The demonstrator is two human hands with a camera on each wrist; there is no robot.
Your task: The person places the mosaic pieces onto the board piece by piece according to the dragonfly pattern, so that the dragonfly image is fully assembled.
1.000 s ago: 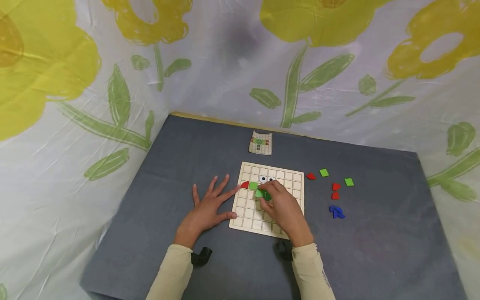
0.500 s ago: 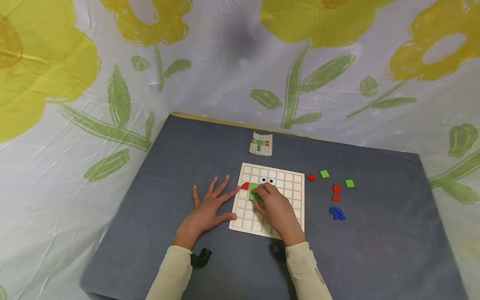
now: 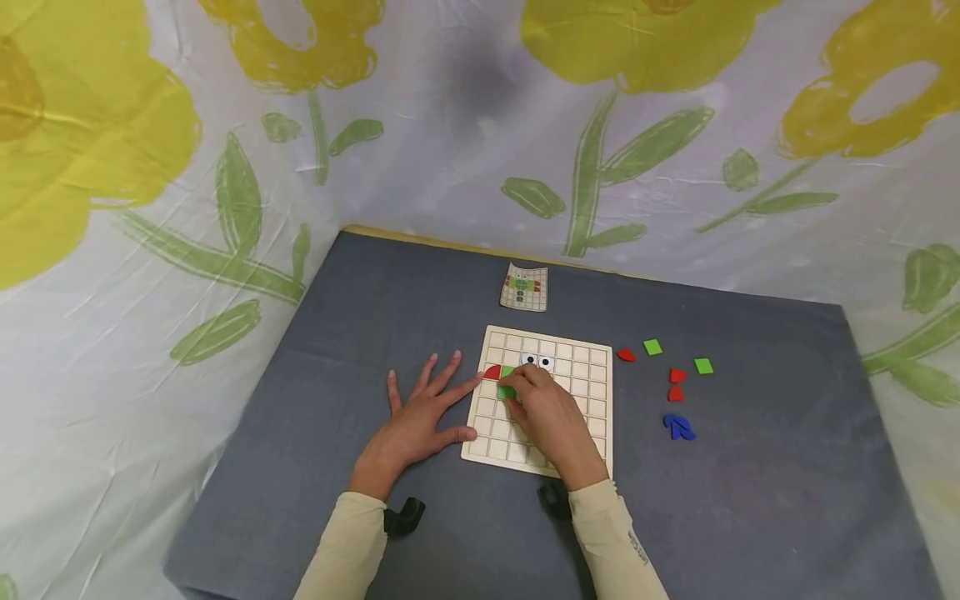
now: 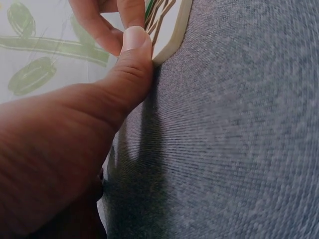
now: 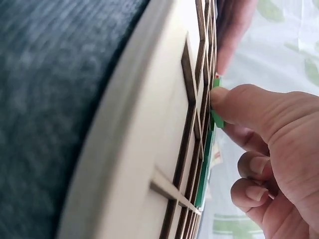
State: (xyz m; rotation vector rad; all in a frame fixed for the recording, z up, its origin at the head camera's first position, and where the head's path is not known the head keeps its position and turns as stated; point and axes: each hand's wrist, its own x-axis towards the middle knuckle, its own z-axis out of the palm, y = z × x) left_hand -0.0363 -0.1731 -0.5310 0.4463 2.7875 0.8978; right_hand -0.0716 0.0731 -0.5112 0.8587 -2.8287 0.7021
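My right hand [image 3: 555,417] pinches a light green square tile [image 5: 217,118] between thumb and fingers, low over a wooden grid board [image 3: 491,446]. In the right wrist view the tile is tilted against the grid, and dark green pieces [image 5: 204,174] lie in cells beside it. My left hand [image 3: 412,432] lies spread at the board's left side; its thumb and a fingertip touch the edge. A red quarter-round tile [image 3: 492,372], another green square [image 3: 506,370] and two eye tiles [image 3: 537,362] sit in the grid. My right fingers hide some cells.
Behind the board lies a pattern card [image 3: 525,287]. To its right are loose green squares [image 3: 652,347], red pieces [image 3: 677,376] and a small cluster of blue pieces [image 3: 678,427]. A flower-printed curtain [image 3: 450,167] hangs behind the grey table [image 3: 750,500].
My right hand has moved a little left across the board with the green tile, toward the cell below the other green square. My left hand has stayed in place.
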